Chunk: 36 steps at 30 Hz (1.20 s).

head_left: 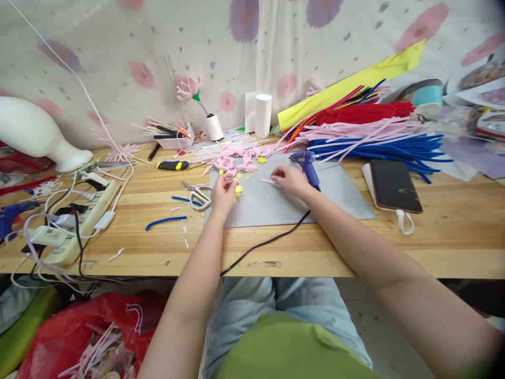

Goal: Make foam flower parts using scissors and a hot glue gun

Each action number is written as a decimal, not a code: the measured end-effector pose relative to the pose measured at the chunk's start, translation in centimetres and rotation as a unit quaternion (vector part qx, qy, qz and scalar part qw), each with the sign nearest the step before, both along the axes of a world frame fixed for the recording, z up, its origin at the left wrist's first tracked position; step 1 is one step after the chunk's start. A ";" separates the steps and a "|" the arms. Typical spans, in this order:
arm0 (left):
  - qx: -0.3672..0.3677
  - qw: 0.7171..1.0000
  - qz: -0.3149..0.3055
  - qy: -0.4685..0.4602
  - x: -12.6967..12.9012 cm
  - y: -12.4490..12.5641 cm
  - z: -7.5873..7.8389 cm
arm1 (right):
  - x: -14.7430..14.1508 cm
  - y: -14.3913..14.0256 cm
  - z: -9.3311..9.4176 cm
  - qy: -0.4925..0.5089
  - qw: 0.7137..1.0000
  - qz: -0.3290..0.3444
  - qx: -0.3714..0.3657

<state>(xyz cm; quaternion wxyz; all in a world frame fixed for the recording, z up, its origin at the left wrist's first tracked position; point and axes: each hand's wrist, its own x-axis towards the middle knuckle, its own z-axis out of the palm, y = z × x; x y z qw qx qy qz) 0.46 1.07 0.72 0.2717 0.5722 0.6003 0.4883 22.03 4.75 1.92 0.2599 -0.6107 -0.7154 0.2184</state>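
Seemingly midway, one pink flower (189,88) stands assembled while pink pieces (224,160) lie loose beyond the left hand (223,197), whose grip I can't tell, and the right hand (291,181) pinches a white strip (267,181) over the gray mat (335,197).

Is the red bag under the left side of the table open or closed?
Open. The red bag has its mouth spread wide, and pale strips show inside it.
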 end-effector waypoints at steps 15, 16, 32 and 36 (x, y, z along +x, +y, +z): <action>-0.004 0.957 -0.140 0.255 4.8 0.1 0.1 | 1.5 0.3 -2.4 -0.025 0.998 -0.013 0.064; 0.008 0.953 -0.146 0.264 4.8 0.1 -0.1 | 1.6 0.3 -2.5 -0.021 0.998 -0.015 0.064; 0.015 0.960 -0.089 0.264 4.6 2.1 1.8 | 1.6 0.3 -2.4 0.039 0.997 0.010 0.066; -0.066 0.974 -0.091 0.197 5.9 2.5 1.0 | 1.6 0.4 -2.7 0.078 0.994 0.016 0.073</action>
